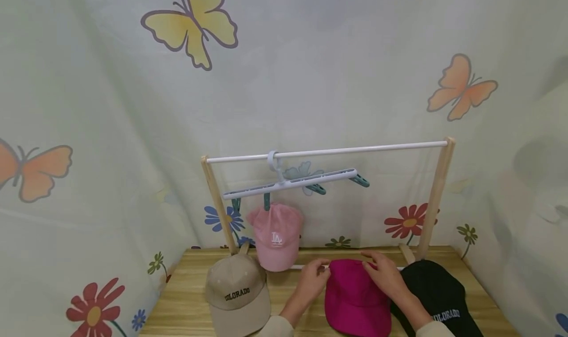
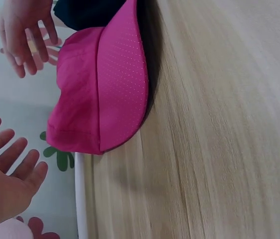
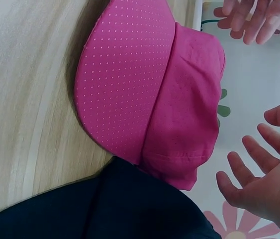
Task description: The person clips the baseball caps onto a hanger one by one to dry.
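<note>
A magenta cap sits on the wooden tabletop, its brim toward me. My left hand is just left of its crown and my right hand is at its right. In the left wrist view the left hand has spread fingers and holds nothing. The right hand likewise shows loosely extended fingers, apart from the cap in the right wrist view. A pink cap with white "LA" letters hangs from a green clip on a white hanger.
The hanger hooks over a white rod between wooden posts. A beige cap lies at left and a black cap at right, beside the magenta one. Other green clips hang from the hanger. A patterned curtain stands behind.
</note>
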The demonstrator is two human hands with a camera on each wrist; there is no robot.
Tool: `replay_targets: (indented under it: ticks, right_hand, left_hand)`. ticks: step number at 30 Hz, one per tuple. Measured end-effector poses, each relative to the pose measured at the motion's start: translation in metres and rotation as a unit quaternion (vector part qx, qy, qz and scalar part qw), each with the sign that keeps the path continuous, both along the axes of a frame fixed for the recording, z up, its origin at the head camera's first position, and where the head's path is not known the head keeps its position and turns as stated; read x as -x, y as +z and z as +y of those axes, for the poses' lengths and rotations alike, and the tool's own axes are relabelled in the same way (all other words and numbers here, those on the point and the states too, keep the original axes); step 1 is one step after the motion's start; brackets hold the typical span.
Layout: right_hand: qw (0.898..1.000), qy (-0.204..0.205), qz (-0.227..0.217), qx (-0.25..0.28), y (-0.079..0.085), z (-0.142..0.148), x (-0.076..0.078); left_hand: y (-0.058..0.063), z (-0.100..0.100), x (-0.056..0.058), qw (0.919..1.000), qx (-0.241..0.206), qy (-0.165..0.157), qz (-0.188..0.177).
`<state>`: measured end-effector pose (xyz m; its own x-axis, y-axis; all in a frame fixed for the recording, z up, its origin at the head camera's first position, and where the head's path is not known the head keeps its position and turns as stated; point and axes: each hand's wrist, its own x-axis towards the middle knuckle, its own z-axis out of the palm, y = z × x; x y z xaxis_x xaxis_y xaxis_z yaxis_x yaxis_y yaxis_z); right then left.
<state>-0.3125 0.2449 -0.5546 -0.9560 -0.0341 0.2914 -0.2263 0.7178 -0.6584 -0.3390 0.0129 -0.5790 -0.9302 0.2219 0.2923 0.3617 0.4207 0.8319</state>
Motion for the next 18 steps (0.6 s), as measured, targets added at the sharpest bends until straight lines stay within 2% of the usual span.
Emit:
replay_targets:
  ticks: [9, 18]
  right_hand:
    - [1.000, 0.001, -0.002, 0.001, -0.0026, 0.0038, 0.0012]
    - [1.000, -0.002, -0.004, 0.001, -0.0078, 0.0067, 0.0000]
  left_hand:
    - [-0.0047, 0.0046, 0.0050, 1.0000, -0.003, -0.006, 0.003]
    - [-0.0092, 0.0073, 0.0034, 0.9999, 0.002, -0.004, 0.010]
